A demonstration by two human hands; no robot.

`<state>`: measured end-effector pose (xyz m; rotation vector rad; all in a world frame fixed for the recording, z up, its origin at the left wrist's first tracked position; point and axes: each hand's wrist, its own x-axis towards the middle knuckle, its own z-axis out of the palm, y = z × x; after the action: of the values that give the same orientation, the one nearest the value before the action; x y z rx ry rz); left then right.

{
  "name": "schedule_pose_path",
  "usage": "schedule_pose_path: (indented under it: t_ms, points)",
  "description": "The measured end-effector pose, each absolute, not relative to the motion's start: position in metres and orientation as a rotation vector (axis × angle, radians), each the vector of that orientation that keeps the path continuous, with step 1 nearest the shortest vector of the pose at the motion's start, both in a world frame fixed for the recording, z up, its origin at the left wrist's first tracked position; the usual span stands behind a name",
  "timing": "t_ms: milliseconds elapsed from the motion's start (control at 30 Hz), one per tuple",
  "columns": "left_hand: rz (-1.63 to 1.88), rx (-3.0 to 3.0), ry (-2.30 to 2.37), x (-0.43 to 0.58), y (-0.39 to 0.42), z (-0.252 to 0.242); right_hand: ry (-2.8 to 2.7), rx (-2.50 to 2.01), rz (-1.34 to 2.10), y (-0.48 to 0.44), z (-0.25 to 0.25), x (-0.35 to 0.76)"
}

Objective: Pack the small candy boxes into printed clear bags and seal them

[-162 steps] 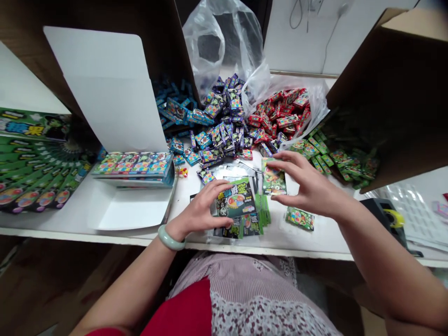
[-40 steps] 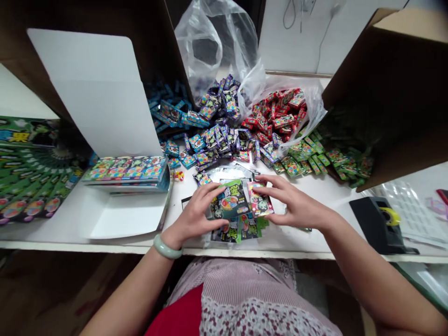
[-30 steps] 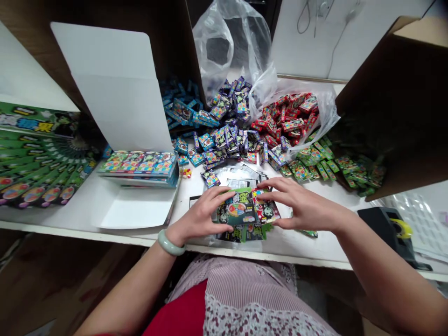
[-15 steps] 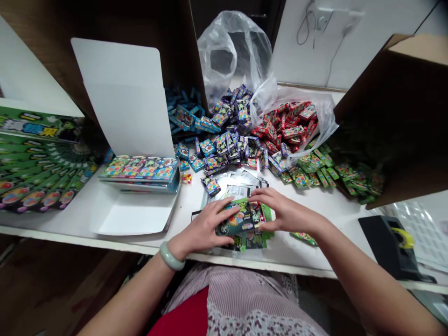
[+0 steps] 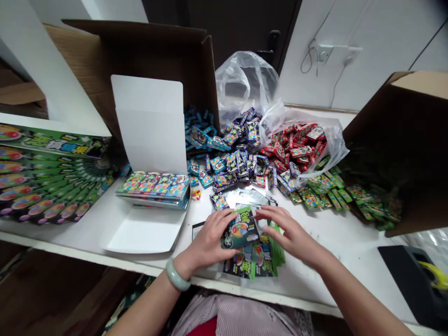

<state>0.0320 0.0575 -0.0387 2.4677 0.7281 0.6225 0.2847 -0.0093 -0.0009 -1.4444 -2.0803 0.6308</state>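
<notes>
My left hand (image 5: 212, 238) is closed around the left side of a green-and-black candy packet (image 5: 245, 226) with printed coloured balls. Beside the packet's right edge, my right hand (image 5: 289, 231) has its fingers apart and curved, and I see nothing in it. Under both hands lies a stack of similar green-and-black packets (image 5: 264, 263). Silvery flat packets (image 5: 250, 197) lie just behind. A small purple candy box (image 5: 219, 201) sits beyond my left fingertips.
Small purple boxes (image 5: 233, 161), red boxes (image 5: 303, 140) and green boxes (image 5: 311, 198) are heaped behind. An open white carton (image 5: 150, 135) holds packets at left, near fanned green packets (image 5: 52, 191). Large cardboard boxes flank the table; a black tape dispenser (image 5: 409, 275) stands right.
The view has shifted, so the table appears lower. My right hand has drawn slightly back from the packet, and the small red item seen by its fingers no longer shows there.
</notes>
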Motion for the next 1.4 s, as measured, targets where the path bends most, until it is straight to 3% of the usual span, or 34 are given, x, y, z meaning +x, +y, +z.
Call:
schedule_pose_path:
  t_ms: [233,367,600,1100,1400]
  points:
    - [0.679,2.408,0.832,0.026,0.061,-0.042,-2.191,-1.388,0.695,0.034,0.007,0.294]
    - [0.707,2.378,0.828,0.023,0.064,-0.040,-1.714,-2.051,0.294,0.089,-0.013,0.330]
    - [0.739,2.382,0.841,0.024,0.067,-0.040,-1.519,-2.238,0.277,0.145,-0.044,0.349]
    - [0.712,2.417,0.846,0.019,0.067,-0.040,-1.117,-1.464,1.056,0.034,-0.015,0.373]
    - [0.668,2.436,0.843,0.018,0.060,-0.039,-1.741,-1.775,0.881,0.034,-0.025,0.385]
